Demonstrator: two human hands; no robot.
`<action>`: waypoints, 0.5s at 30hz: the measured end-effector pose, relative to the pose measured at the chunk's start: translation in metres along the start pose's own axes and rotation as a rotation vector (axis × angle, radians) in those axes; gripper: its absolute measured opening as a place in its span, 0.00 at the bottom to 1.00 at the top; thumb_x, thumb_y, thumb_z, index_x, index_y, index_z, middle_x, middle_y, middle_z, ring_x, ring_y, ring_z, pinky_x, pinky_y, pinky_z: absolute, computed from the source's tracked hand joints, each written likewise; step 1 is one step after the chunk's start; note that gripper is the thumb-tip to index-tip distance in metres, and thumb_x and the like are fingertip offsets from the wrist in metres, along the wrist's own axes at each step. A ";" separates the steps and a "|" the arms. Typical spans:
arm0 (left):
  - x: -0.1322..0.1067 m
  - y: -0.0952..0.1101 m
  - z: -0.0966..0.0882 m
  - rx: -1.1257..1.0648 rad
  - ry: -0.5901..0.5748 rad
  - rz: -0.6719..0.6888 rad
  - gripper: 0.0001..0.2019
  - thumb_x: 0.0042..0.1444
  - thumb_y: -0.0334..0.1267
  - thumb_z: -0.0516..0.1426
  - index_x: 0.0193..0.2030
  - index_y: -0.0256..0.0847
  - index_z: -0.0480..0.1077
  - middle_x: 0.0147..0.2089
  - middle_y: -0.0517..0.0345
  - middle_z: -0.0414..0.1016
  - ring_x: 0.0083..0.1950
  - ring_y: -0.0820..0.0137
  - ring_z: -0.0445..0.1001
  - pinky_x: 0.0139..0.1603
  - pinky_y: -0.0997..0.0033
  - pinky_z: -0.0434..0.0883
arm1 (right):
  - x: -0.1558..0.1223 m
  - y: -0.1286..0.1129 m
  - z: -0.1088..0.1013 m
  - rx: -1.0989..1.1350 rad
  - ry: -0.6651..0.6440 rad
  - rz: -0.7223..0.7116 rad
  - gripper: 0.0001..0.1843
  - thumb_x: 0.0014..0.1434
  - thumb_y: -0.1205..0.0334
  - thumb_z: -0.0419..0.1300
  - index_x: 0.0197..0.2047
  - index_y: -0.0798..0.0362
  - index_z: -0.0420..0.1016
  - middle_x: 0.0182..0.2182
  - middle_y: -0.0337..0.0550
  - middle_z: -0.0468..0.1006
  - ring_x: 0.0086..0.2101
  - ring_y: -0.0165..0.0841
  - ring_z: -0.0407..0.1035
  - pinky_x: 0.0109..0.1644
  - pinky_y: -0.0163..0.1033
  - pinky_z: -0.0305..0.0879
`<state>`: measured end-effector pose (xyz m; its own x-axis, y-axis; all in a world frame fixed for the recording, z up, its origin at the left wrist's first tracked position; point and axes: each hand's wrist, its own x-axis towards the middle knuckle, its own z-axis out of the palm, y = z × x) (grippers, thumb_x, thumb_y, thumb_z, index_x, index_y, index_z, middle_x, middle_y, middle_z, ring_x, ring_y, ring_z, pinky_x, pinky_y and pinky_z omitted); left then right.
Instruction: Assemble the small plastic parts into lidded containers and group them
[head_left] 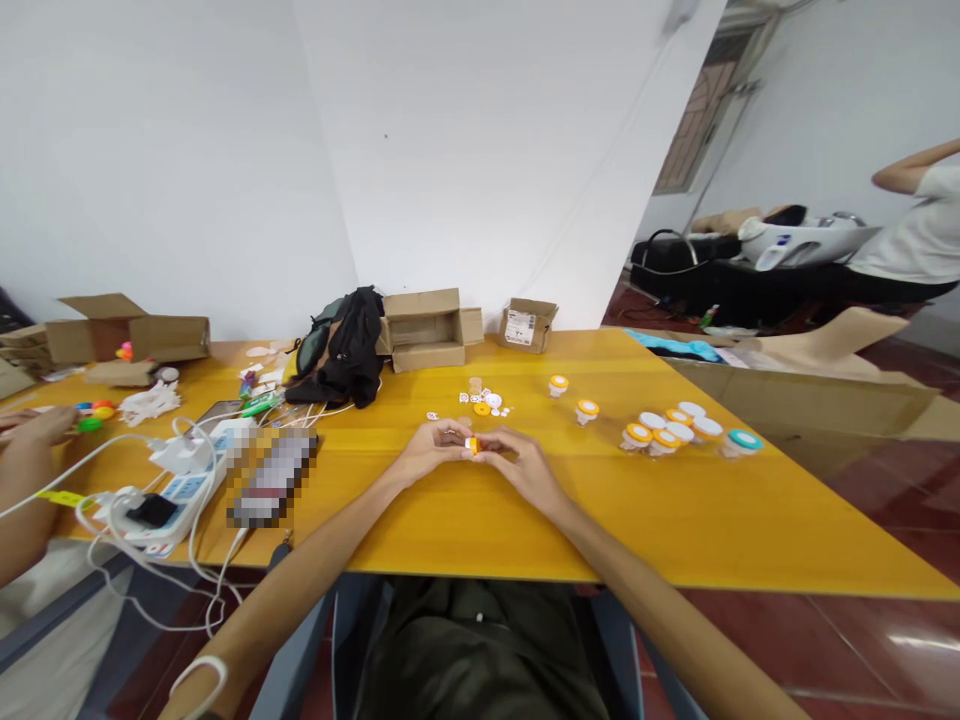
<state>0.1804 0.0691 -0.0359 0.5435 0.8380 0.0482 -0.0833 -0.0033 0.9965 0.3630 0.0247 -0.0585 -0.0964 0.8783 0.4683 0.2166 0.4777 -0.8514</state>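
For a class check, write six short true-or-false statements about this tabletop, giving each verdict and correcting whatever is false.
1. The left hand and right hand touch one small orange-and-white piece. True.
2. The right hand wears a glove. False: it is bare.
3. A teal-topped item stands farther right than the orange-topped items. True.
4. The teal-topped item is in the left hand. False: it is on the table.
5. A black bag lies beside an open cardboard box. True.
6. The black bag is right of that box. False: it is left.
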 end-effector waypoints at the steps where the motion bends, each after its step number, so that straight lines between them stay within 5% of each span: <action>1: 0.000 0.000 0.000 0.005 -0.002 0.008 0.22 0.32 0.44 0.73 0.33 0.38 0.74 0.33 0.57 0.79 0.37 0.68 0.77 0.47 0.66 0.72 | 0.001 -0.001 0.000 0.023 -0.005 0.038 0.08 0.53 0.56 0.66 0.35 0.49 0.81 0.29 0.39 0.80 0.31 0.34 0.73 0.39 0.39 0.70; 9: 0.002 -0.002 0.000 0.062 -0.028 0.070 0.22 0.32 0.41 0.73 0.33 0.38 0.73 0.33 0.59 0.77 0.36 0.71 0.75 0.47 0.66 0.71 | 0.004 0.000 -0.002 0.208 -0.043 0.305 0.13 0.43 0.54 0.69 0.32 0.52 0.81 0.29 0.40 0.82 0.29 0.34 0.73 0.38 0.39 0.70; 15: 0.000 -0.010 0.002 0.225 -0.066 0.186 0.19 0.38 0.41 0.71 0.36 0.38 0.72 0.39 0.57 0.74 0.40 0.70 0.73 0.47 0.67 0.71 | 0.005 0.002 0.002 0.089 -0.049 0.255 0.12 0.46 0.53 0.67 0.29 0.52 0.80 0.25 0.39 0.80 0.26 0.32 0.70 0.32 0.37 0.66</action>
<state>0.1829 0.0682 -0.0461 0.5902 0.7742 0.2286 -0.0032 -0.2810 0.9597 0.3613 0.0300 -0.0587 -0.0972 0.9692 0.2262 0.1535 0.2392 -0.9588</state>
